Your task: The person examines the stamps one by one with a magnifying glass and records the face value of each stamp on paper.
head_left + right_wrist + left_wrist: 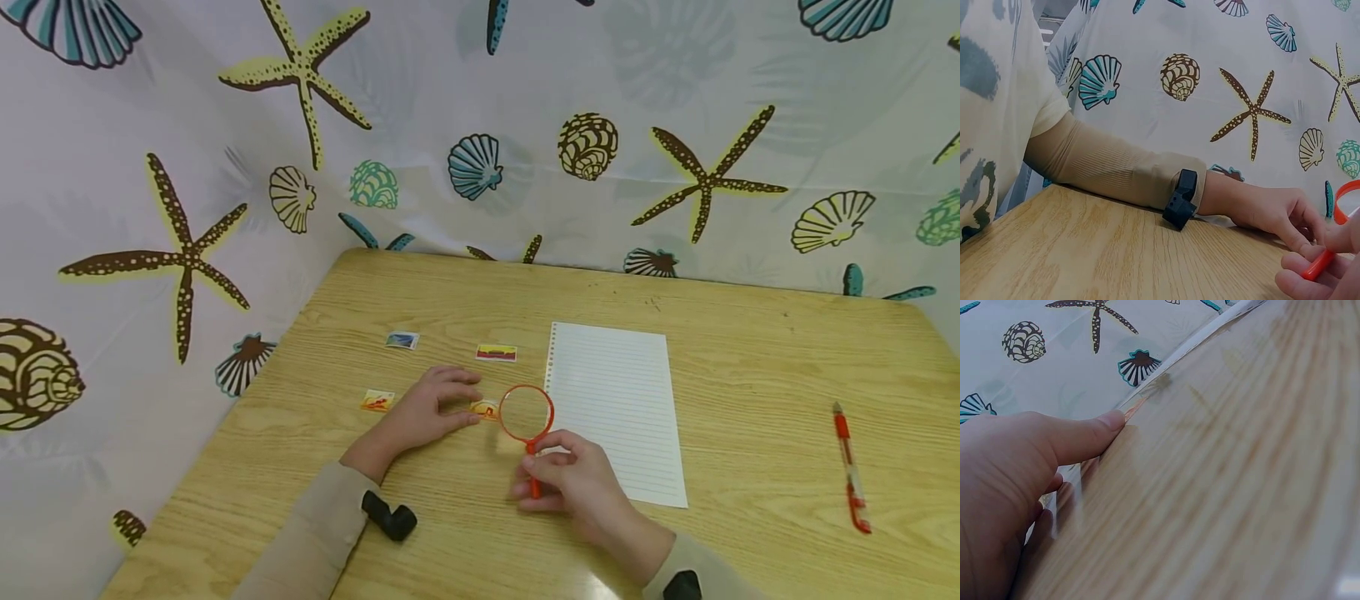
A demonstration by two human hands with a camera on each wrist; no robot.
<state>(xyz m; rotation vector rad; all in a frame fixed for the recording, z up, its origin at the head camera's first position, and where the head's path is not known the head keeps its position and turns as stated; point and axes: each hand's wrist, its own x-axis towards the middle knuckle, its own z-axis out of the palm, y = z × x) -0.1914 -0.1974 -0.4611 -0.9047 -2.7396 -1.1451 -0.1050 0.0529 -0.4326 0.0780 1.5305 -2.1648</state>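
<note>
My right hand (581, 483) holds a red magnifying glass (527, 413) by its handle (1318, 265), thumb and fingers wrapped about it. The round lens is raised over the table, just right of an orange-yellow stamp (486, 409). At that stamp's left side, the fingertips and thumb of my left hand (427, 408) touch or nearly touch it, fingers loosely bent. In the left wrist view the thumb (1088, 439) reaches low over the tabletop; the stamp is barely visible there. Another orange stamp (377, 401) lies left of this hand. Beyond it are a blue stamp (402, 340) and a red-and-yellow one (497, 353).
A lined sheet of paper (611, 400) lies right of the stamps, partly behind my right hand. Farther right is a red pen (850, 471). The wooden table (750, 358) ends at a shell-patterned curtain (525, 100) behind and to the left.
</note>
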